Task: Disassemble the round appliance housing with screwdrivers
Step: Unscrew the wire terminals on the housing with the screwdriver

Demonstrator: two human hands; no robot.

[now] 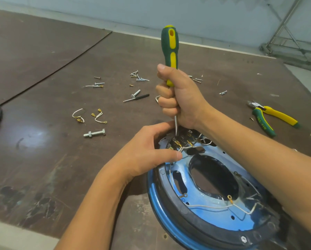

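Right grip [178,100]: fist closed round the screwdriver [170,47] handle, thumb raised along it, wrist straight.
Left grip [147,150]: fingers curled over the housing [205,219] far rim, thumb pressed on the inner side.
Forearms: bare, both extended forward, converging.

We see a scuffed brown table [42,159] carrying the round blue housing [166,201] at five o'clock, pliers [279,114] at three, loose screws [138,76] at twelve, wire offcuts [79,115] and a bolt [95,132] at nine

Likely workshop; worn workbench [42,159], loose screws [138,76], pliers [270,114]
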